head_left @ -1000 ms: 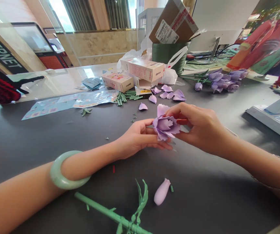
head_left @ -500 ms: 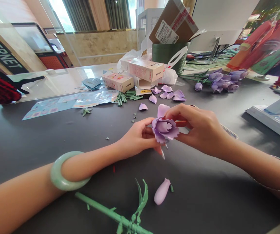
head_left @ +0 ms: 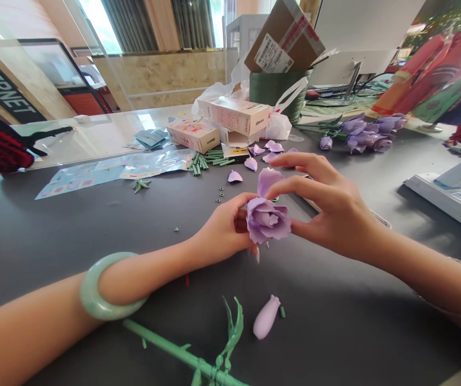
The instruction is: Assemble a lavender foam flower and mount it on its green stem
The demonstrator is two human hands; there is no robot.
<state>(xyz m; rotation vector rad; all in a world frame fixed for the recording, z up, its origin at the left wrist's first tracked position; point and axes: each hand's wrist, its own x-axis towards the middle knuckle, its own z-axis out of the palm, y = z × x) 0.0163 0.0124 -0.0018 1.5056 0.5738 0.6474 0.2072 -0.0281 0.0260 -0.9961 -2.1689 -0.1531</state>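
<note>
My left hand (head_left: 230,222) is closed around the underside of a purple artificial flower (head_left: 268,220). Ruffled petals ring its lighter centre, and one petal stands up at the back. My right hand (head_left: 331,206) holds the flower's right side loosely. Its index fingertip rests at the back petals and its thumb at the right edge, with another finger lifted away. How the petals join underneath is hidden. Nearer me lie a pale purple bud-shaped piece (head_left: 266,317), a small green peg (head_left: 282,311) and a green stem with leaves (head_left: 182,354).
Loose purple petals (head_left: 250,163), green stem pieces (head_left: 201,163) and an instruction sheet (head_left: 89,174) lie beyond my hands. Pink-and-white boxes (head_left: 234,115) stand behind them. A purple flower bunch (head_left: 365,134) is back right, near a white stand (head_left: 455,193). A phone-like object is partly behind my right hand.
The flower has shifted slightly left and down and turned a little. My right fingers have spread, one lifting off the petals. My left hand still holds the flower.
</note>
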